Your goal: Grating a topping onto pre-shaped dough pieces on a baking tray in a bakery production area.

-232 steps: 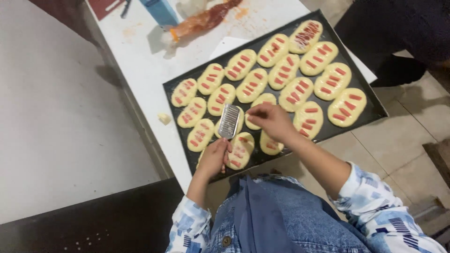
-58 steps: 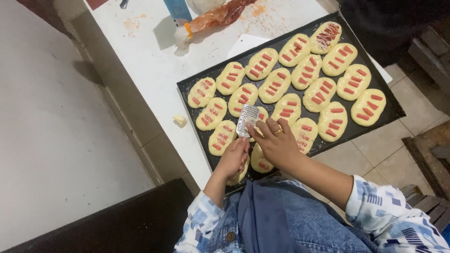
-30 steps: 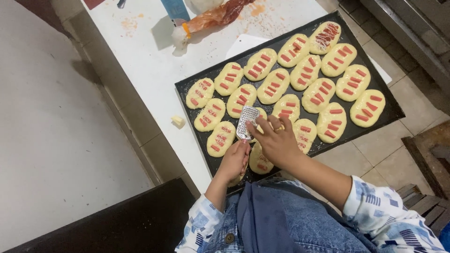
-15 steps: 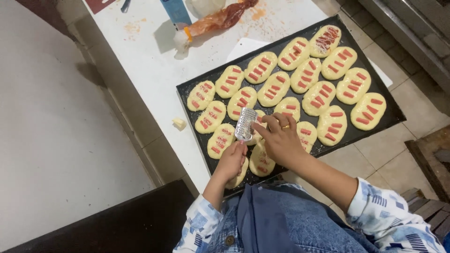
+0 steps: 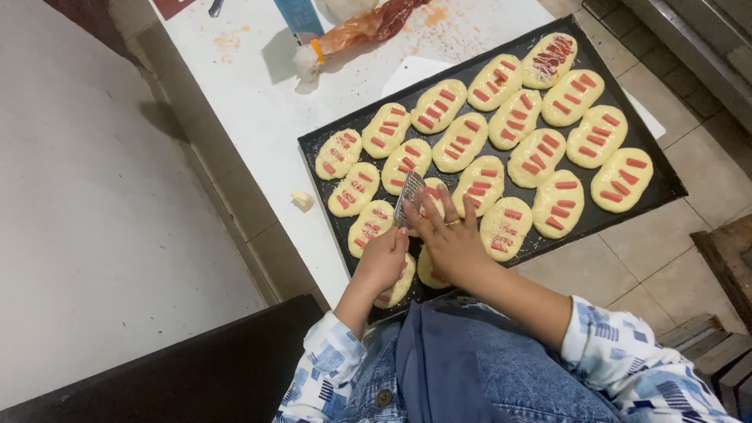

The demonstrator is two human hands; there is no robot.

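At lower centre of the frame, left hand (image 5: 381, 261) grips a small grater (image 5: 409, 197) while right hand (image 5: 453, 244) fingers press something unseen against it, best kept level over the dark tray (image 5: 674, 184).

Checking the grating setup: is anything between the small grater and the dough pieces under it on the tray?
Nothing visible does. The grater, held by the left hand, sits directly over the dough pieces, with the right hand against its face.

A bakery kitchen: black baking tray (image 5: 662, 184) of raw sausage-topped dough pieces (image 5: 460, 142), white worktable (image 5: 258, 102), tiled floor (image 5: 666, 243).
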